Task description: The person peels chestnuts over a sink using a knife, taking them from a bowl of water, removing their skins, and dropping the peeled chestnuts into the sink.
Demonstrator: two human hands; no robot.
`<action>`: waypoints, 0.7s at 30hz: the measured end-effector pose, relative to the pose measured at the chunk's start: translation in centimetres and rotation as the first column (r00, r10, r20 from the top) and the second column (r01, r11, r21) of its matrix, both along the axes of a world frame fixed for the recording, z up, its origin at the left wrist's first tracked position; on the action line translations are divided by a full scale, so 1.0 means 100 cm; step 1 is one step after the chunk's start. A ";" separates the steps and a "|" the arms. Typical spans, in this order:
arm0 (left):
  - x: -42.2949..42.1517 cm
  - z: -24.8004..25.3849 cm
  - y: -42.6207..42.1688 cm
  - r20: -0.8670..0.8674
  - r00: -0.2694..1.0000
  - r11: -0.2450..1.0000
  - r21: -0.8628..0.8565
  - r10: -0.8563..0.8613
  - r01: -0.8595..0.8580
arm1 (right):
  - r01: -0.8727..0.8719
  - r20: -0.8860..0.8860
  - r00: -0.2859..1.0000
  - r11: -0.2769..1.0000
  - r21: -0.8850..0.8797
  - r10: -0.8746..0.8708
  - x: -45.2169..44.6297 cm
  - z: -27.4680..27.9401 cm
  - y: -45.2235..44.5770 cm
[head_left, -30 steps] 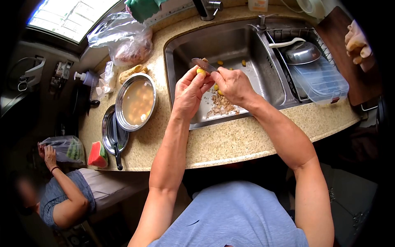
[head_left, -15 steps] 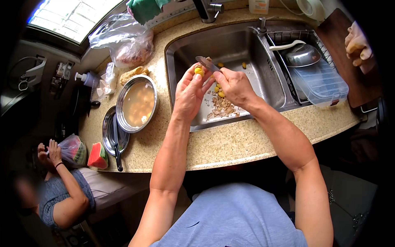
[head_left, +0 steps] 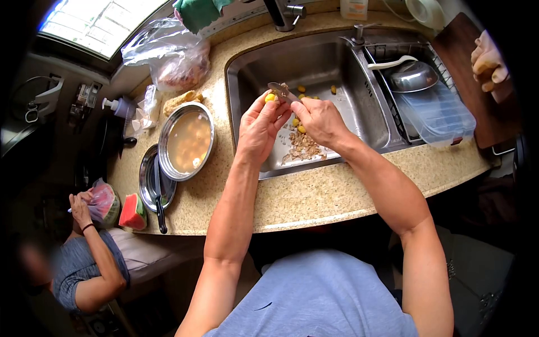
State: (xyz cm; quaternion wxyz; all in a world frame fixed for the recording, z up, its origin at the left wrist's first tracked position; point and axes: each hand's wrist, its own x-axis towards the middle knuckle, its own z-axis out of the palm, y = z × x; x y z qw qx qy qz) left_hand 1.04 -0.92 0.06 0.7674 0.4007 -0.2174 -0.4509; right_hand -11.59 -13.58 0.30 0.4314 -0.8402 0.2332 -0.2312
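Over the sink (head_left: pixel 359 112), my left hand (head_left: pixel 258 126) pinches a small yellow chestnut (head_left: pixel 270 98) between thumb and fingers. My right hand (head_left: pixel 320 119) grips a knife (head_left: pixel 283 91), its blade up against the chestnut; the handle is hidden in my fist. Below my hands, brown peelings (head_left: pixel 303 147) lie in a heap on the sink floor. Several yellow pieces rest around them, one near the right wall (head_left: pixel 333 90). To the left, a steel bowl (head_left: pixel 211 147) holds cloudy water with pale yellow-brown pieces in it.
A steel dish (head_left: pixel 147 194) carries a black-handled knife (head_left: pixel 159 196). Beside it sits a watermelon wedge (head_left: pixel 132 212). Another person's hands (head_left: pixel 81 206) hold a plastic-wrapped watermelon piece (head_left: pixel 105 203) at the left. A plastic bag (head_left: pixel 174 62) stands behind. A dish rack (head_left: pixel 415 90) is on the right.
The knife blade and chestnut have shifted slightly between my hands, which stay over the sink. The other person's hands have moved right, closer to the wrapped watermelon.
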 end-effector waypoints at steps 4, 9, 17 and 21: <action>-0.001 0.004 -0.002 -0.041 0.999 1.000 -0.010 0.008 -0.008 | -0.033 0.011 0.999 0.999 -0.005 0.033 -0.001 0.007 0.006; -0.004 0.006 0.000 -0.044 0.999 0.999 -0.031 -0.018 0.017 | -0.003 -0.019 1.000 0.984 -0.178 -0.001 0.001 -0.001 0.005; -0.007 0.009 -0.002 -0.060 0.998 0.998 -0.057 0.020 -0.024 | -0.039 0.078 0.996 0.988 -0.146 0.051 -0.001 0.004 0.008; -0.005 0.006 0.000 -0.089 0.996 0.995 -0.099 0.010 -0.019 | -0.024 0.015 1.000 0.996 -0.091 0.025 0.003 0.002 0.008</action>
